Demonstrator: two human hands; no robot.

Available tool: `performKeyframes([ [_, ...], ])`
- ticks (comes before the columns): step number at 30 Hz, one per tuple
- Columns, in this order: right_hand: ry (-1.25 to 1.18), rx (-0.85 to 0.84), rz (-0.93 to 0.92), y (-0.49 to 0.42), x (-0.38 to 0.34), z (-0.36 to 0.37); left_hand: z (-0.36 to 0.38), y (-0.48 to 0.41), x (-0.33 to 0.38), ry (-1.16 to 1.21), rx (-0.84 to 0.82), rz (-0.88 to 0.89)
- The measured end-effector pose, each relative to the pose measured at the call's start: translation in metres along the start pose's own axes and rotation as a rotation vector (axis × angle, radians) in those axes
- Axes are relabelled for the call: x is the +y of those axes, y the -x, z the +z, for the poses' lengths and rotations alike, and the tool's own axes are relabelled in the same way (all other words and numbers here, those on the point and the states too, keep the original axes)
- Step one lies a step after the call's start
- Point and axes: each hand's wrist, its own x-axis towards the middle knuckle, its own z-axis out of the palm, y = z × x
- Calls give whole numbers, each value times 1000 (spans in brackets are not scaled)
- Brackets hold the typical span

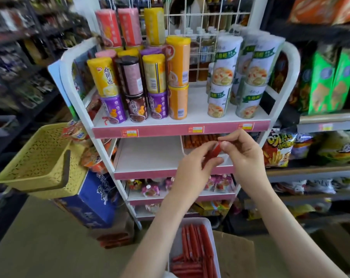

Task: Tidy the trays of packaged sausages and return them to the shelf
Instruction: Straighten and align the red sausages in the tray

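left hand (pixel 192 167): fingers curled round the lower end of one red packaged sausage (pixel 214 151), thumb on top
right hand (pixel 245 155): thumb and forefinger pinch the sausage's upper end, other fingers loosely bent
sausage position: held tilted in the air in front of the middle shelf (pixel 148 155), between both hands
floor tray (pixel 194 220): white, low in view on a cardboard box (pixel 234 255), holds red sausages (pixel 195 247), some in a row, some lying crosswise
shelf tray (pixel 190 151): white, right side of the middle shelf, orange-red sticks (pixel 200 141) inside, partly hidden by the hands
rack (pixel 77 91): white frame, pink edge strips with price tags
top shelf: stacked cans (pixel 156 77) left, white-green cans (pixel 222 81) right
lower shelves: small packets, blurred
left of rack: yellow plastic basket (pixel 39 161), blue carton (pixel 93 199) below
right: snack bags (pixel 278 149) on store shelving
floor (pixel 39 237): beige
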Motion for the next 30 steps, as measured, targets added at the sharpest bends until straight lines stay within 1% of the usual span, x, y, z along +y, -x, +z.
performKeyframes([
  [1,-22,-7,-22,0,-1,-1,1,-2,4,-64,36,65],
  [3,-81,-32,-54,1,-4,-3,0,-5,11,-116,125,131],
  [5,-66,-97,-71,2,-2,-6,0,-6,11,-62,197,85],
  [6,-28,-151,-83,2,1,-8,-1,-6,11,26,220,16],
  [7,13,-215,-94,3,3,-10,-2,-7,12,177,234,-63],
  [10,136,-424,-151,9,11,-15,-9,-15,12,810,289,-324],
  [11,184,-478,-198,11,12,-15,-12,-18,11,954,321,-390],
  [13,249,-521,-284,12,11,-12,-18,-22,11,1128,333,-476],
  [15,282,-473,-376,10,10,-7,-20,-22,12,1215,256,-520],
  [16,300,-430,-418,8,11,-4,-19,-19,13,1205,206,-552],
  [17,308,-391,-436,7,12,-2,-18,-18,13,1141,166,-595],
  [18,302,-356,-422,6,13,0,-16,-16,15,1023,143,-625],
  [20,255,-305,-325,5,12,1,-17,-12,21,703,120,-611],
  [21,213,-299,-263,4,9,1,-19,-10,25,581,137,-561],
  [22,177,-301,-224,3,8,1,-22,-7,31,512,180,-472],
  [23,146,-305,-200,3,5,0,-26,-3,38,473,210,-332],
  [24,123,-310,-180,2,2,0,-29,-1,44,434,198,-178],
  [25,102,-315,-167,1,0,1,-32,2,50,353,147,-52],
  [26,89,-329,-163,1,-2,2,-33,3,53,270,96,30],
  [27,93,-341,-161,0,-2,3,-33,4,53,202,73,70],
  [30,152,-362,-168,-2,4,2,-33,2,50,124,97,52],
])
